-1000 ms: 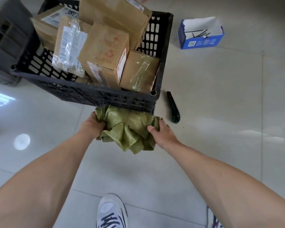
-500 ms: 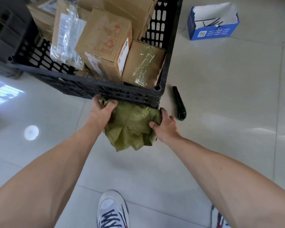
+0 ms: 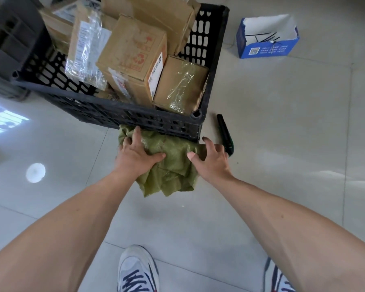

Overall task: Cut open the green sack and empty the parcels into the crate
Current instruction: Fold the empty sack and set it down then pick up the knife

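Emptied green sack [image 3: 169, 163] being bundled on the floor against the black crate's [image 3: 135, 116] near wall.
Parcels [image 3: 133, 60] fill the crate; left hand [image 3: 135, 154] presses flat, right hand [image 3: 211, 161] loosely spread on the sack; setting it aside likely remains.

Glossy pale tile floor [image 3: 282, 123] w/ light glare [image 3: 35, 172] at left.

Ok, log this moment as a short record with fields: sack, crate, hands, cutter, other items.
sack: green sack, crumpled and flat on the floor against the crate's near wall
crate: black crate, piled with cardboard parcels
left hand: left hand pressing flat on the sack, fingers spread
right hand: right hand open at the sack's right edge
cutter: dark cutter lying on the floor right of the crate, untouched
other: blue box farther right, holding black ties
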A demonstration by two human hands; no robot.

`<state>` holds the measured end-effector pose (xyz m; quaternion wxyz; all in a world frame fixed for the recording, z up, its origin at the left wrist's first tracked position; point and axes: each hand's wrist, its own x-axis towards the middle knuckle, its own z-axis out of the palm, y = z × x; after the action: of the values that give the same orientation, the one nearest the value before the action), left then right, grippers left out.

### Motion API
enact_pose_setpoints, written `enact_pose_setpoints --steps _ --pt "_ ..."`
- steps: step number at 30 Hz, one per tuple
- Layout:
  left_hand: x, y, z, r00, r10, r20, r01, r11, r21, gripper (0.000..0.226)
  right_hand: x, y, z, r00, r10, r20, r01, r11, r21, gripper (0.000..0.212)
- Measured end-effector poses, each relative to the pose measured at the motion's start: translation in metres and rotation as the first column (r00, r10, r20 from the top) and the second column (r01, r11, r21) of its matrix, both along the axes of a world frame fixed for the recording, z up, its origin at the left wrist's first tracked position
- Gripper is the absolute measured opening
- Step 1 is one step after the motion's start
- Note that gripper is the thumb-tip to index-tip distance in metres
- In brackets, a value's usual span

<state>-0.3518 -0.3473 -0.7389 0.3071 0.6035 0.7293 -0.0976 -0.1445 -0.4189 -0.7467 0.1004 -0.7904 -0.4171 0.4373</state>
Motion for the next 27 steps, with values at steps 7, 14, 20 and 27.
enact_pose_setpoints --steps 7,14,20,27 --pt "0.011 -0.019 0.053 0.946 -0.224 -0.233 0.271 0.942 0.196 0.070 0.013 0.002 0.012 0.999 0.035 -0.008 -0.035 0.999 0.002 0.065" --pt "0.037 -0.034 0.077 0.812 -0.545 -0.208 0.583 0.745 0.324 0.048 0.021 0.004 0.022 0.992 0.124 0.030 -0.123 0.992 -0.039 0.062" --pt "0.088 -0.044 0.061 0.805 -0.591 0.052 0.542 0.769 0.339 0.045 0.045 0.012 0.017 0.980 0.143 0.137 -0.132 0.988 -0.083 0.055" --pt "0.115 -0.043 0.030 0.885 -0.460 0.068 0.424 0.860 0.285 0.041 0.083 0.022 -0.004 0.987 0.066 0.144 -0.053 0.994 -0.092 0.048"
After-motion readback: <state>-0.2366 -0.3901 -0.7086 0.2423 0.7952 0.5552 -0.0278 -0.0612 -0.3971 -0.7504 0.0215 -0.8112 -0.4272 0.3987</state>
